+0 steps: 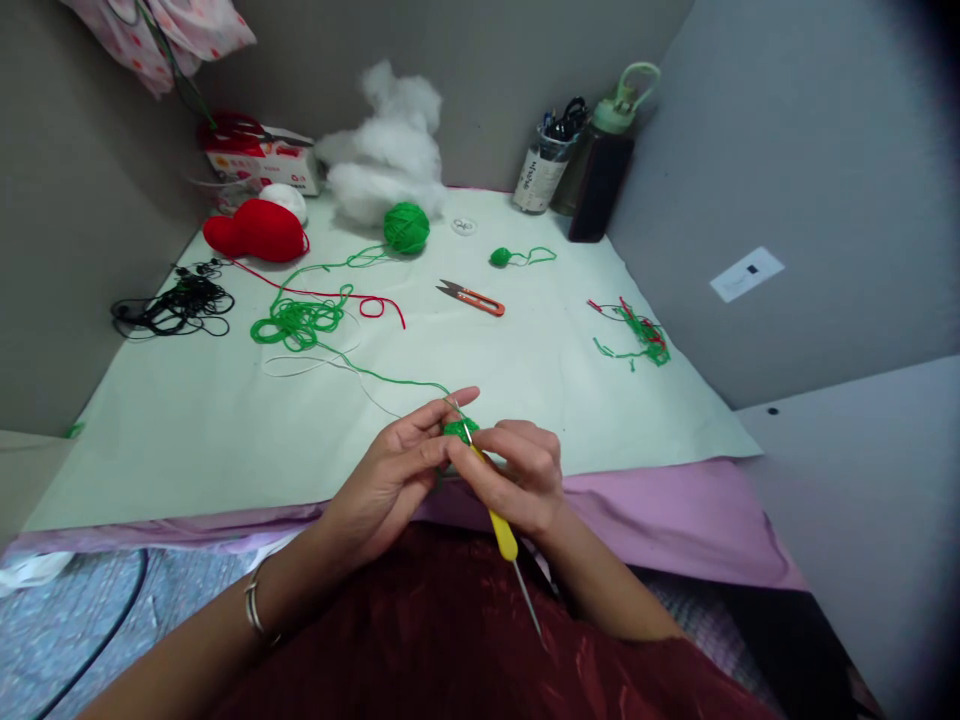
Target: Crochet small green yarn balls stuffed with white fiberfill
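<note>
Between orange snips [471, 297] and tangled green yarn [301, 320], red yarn [379, 297] loops.

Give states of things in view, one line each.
Left hand: holding green crochet piece
Right hand: gripping yellow hook
Orange snips: lying flat, blades parted
Large green ball: wound
Green yarn pile: loose
Black yarn: tangled
Bottle: upright, capped
Pen jar: upright, filled

Single head-worn view, forward and down
</note>
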Action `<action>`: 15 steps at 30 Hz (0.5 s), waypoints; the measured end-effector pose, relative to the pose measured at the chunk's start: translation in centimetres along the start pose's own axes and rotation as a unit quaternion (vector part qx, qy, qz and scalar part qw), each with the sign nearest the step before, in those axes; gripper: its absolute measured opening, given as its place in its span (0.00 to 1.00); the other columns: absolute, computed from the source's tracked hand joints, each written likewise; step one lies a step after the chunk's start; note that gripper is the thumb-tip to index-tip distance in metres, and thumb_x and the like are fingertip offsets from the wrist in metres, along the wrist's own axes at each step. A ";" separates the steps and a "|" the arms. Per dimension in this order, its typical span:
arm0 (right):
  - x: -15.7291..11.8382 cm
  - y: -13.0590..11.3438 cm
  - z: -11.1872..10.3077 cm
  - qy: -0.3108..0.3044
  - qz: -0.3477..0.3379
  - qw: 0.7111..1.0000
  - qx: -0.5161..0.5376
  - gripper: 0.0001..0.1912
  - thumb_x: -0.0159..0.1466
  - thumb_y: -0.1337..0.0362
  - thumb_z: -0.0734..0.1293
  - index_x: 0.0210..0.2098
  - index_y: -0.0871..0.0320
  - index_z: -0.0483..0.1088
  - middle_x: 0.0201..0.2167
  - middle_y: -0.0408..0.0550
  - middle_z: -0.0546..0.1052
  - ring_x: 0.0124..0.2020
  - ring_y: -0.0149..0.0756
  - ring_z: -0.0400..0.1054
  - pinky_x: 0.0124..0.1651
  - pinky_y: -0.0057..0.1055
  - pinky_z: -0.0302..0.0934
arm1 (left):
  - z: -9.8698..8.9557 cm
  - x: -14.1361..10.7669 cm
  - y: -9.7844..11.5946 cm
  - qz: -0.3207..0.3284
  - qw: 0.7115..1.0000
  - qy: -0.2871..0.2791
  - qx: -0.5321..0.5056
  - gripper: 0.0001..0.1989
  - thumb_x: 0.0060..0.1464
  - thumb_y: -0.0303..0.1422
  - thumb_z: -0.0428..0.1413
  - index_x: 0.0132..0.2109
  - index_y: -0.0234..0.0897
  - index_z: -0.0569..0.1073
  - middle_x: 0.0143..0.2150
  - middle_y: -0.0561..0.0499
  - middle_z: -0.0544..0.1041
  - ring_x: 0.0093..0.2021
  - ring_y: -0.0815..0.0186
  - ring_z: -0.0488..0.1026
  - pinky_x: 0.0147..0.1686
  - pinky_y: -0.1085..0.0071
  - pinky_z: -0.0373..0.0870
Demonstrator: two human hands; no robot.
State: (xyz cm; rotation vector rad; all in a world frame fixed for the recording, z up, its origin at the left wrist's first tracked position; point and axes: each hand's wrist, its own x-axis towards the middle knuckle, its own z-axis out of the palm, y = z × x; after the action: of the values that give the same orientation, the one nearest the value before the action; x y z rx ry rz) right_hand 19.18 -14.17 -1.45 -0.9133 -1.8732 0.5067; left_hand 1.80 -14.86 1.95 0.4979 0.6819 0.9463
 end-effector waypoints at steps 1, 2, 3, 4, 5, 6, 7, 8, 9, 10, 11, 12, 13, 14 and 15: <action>0.1 0.1 0.1 0.025 -0.051 0.998 -0.022 0.22 0.64 0.70 0.74 0.51 0.35 0.78 0.38 0.41 0.81 0.39 0.38 0.76 0.43 0.36 0.75 | 0.0 0.1 0.1 -0.007 1.000 -0.003 -0.011 0.23 0.53 0.31 0.68 0.57 0.41 0.80 0.44 0.49 0.78 0.43 0.67 0.74 0.47 0.73 0.69; 0.2 0.2 0.2 0.057 -0.100 0.993 -0.039 0.25 0.64 0.70 0.73 0.56 0.35 0.76 0.40 0.42 0.81 0.40 0.38 0.76 0.42 0.36 0.75 | -0.1 0.2 0.3 -0.010 1.000 -0.006 -0.016 0.24 0.53 0.31 0.68 0.57 0.41 0.80 0.44 0.50 0.78 0.43 0.67 0.74 0.48 0.73 0.69; 0.3 0.2 0.3 0.086 -0.136 0.986 -0.042 0.26 0.66 0.70 0.71 0.59 0.37 0.74 0.41 0.43 0.81 0.41 0.38 0.77 0.41 0.35 0.75 | -0.1 0.2 0.4 -0.012 1.000 -0.007 -0.015 0.25 0.52 0.31 0.69 0.58 0.41 0.80 0.44 0.50 0.79 0.44 0.67 0.74 0.49 0.73 0.68; 0.5 0.2 0.3 0.104 -0.147 0.983 -0.027 0.26 0.67 0.70 0.70 0.61 0.37 0.73 0.42 0.44 0.80 0.41 0.37 0.77 0.40 0.35 0.75 | -0.2 0.2 0.5 -0.012 1.000 -0.008 -0.013 0.25 0.52 0.31 0.69 0.58 0.41 0.80 0.44 0.50 0.80 0.45 0.67 0.75 0.50 0.73 0.68; 0.7 0.2 0.3 0.111 -0.140 0.984 -0.001 0.25 0.69 0.69 0.68 0.61 0.37 0.73 0.43 0.44 0.80 0.41 0.37 0.77 0.40 0.35 0.75 | -0.3 0.3 0.6 -0.012 1.000 -0.009 -0.009 0.26 0.52 0.32 0.69 0.59 0.41 0.79 0.45 0.49 0.80 0.46 0.66 0.75 0.51 0.72 0.68; 0.8 0.1 0.2 0.109 -0.125 0.986 0.033 0.23 0.70 0.69 0.67 0.60 0.37 0.74 0.43 0.44 0.80 0.41 0.36 0.77 0.39 0.34 0.75 | -0.3 0.3 0.6 -0.011 1.000 -0.011 -0.005 0.27 0.51 0.32 0.69 0.59 0.41 0.79 0.46 0.49 0.81 0.47 0.65 0.75 0.52 0.71 0.67; 1.0 0.0 0.1 0.102 -0.104 0.987 0.067 0.21 0.70 0.68 0.66 0.58 0.38 0.75 0.43 0.44 0.80 0.41 0.35 0.77 0.39 0.34 0.75 | -0.4 0.3 0.7 -0.010 1.000 -0.014 0.001 0.28 0.51 0.32 0.69 0.60 0.41 0.78 0.47 0.49 0.81 0.48 0.64 0.75 0.53 0.70 0.67; 1.1 -0.2 0.0 0.094 -0.080 0.987 0.099 0.19 0.71 0.67 0.66 0.56 0.39 0.76 0.43 0.45 0.80 0.41 0.35 0.77 0.40 0.34 0.74 | -0.4 0.3 0.7 -0.009 1.000 -0.017 0.008 0.28 0.51 0.32 0.69 0.60 0.41 0.78 0.47 0.48 0.81 0.49 0.64 0.75 0.54 0.70 0.67; 1.2 -0.4 -0.1 0.086 -0.055 0.987 0.126 0.16 0.71 0.66 0.66 0.54 0.41 0.78 0.42 0.46 0.80 0.41 0.36 0.77 0.40 0.35 0.74 | -0.5 0.3 0.8 -0.007 1.000 -0.020 0.015 0.28 0.52 0.32 0.68 0.61 0.41 0.78 0.47 0.48 0.81 0.49 0.63 0.75 0.54 0.69 0.67; 1.3 -0.5 -0.2 0.083 -0.030 0.985 0.151 0.14 0.71 0.65 0.66 0.52 0.43 0.79 0.42 0.47 0.81 0.41 0.36 0.77 0.40 0.35 0.74 | -0.6 0.3 0.9 -0.003 0.999 -0.022 0.024 0.28 0.52 0.32 0.68 0.61 0.41 0.78 0.47 0.48 0.81 0.48 0.63 0.75 0.53 0.69 0.67; 1.3 -0.7 -0.3 0.085 -0.009 0.981 0.176 0.13 0.71 0.65 0.66 0.50 0.45 0.79 0.42 0.47 0.81 0.40 0.36 0.77 0.40 0.36 0.74 | -0.7 0.3 0.9 0.003 0.999 -0.021 0.033 0.29 0.52 0.32 0.68 0.61 0.41 0.77 0.46 0.49 0.81 0.47 0.63 0.75 0.53 0.69 0.67; 1.4 -0.7 -0.3 0.088 0.009 0.976 0.201 0.11 0.71 0.64 0.67 0.49 0.46 0.80 0.41 0.47 0.81 0.38 0.35 0.76 0.39 0.36 0.73 | -0.8 0.3 1.0 0.010 0.999 -0.018 0.042 0.29 0.52 0.32 0.67 0.61 0.40 0.77 0.45 0.49 0.81 0.46 0.64 0.74 0.52 0.69 0.67; 1.4 -0.8 -0.2 0.094 0.028 0.969 0.227 0.10 0.71 0.63 0.67 0.47 0.47 0.80 0.40 0.47 0.81 0.37 0.34 0.76 0.38 0.36 0.73 | -0.9 0.3 1.1 0.016 0.998 -0.016 0.051 0.29 0.52 0.32 0.67 0.61 0.40 0.77 0.45 0.49 0.80 0.45 0.64 0.74 0.51 0.70 0.66; 1.5 -0.8 -0.1 0.102 0.042 0.961 0.253 0.09 0.71 0.63 0.67 0.46 0.47 0.81 0.39 0.46 0.80 0.35 0.33 0.75 0.37 0.35 0.73 | -1.1 0.3 1.2 0.019 0.998 -0.015 0.059 0.29 0.52 0.32 0.67 0.61 0.40 0.77 0.45 0.50 0.80 0.45 0.65 0.74 0.50 0.70 0.66; 1.5 -0.7 0.0 0.109 0.054 0.953 0.279 0.09 0.71 0.63 0.67 0.45 0.48 0.81 0.38 0.46 0.80 0.33 0.32 0.74 0.36 0.34 0.72 | -1.2 0.3 1.3 0.019 0.997 -0.014 0.067 0.28 0.52 0.32 0.67 0.62 0.40 0.77 0.45 0.50 0.80 0.45 0.65 0.73 0.50 0.71 0.66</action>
State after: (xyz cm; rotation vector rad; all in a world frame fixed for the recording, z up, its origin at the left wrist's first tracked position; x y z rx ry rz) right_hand 18.54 -13.47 -0.06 -0.6576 -1.3743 0.9077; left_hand 0.28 -13.78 1.87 0.6441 0.7158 0.9313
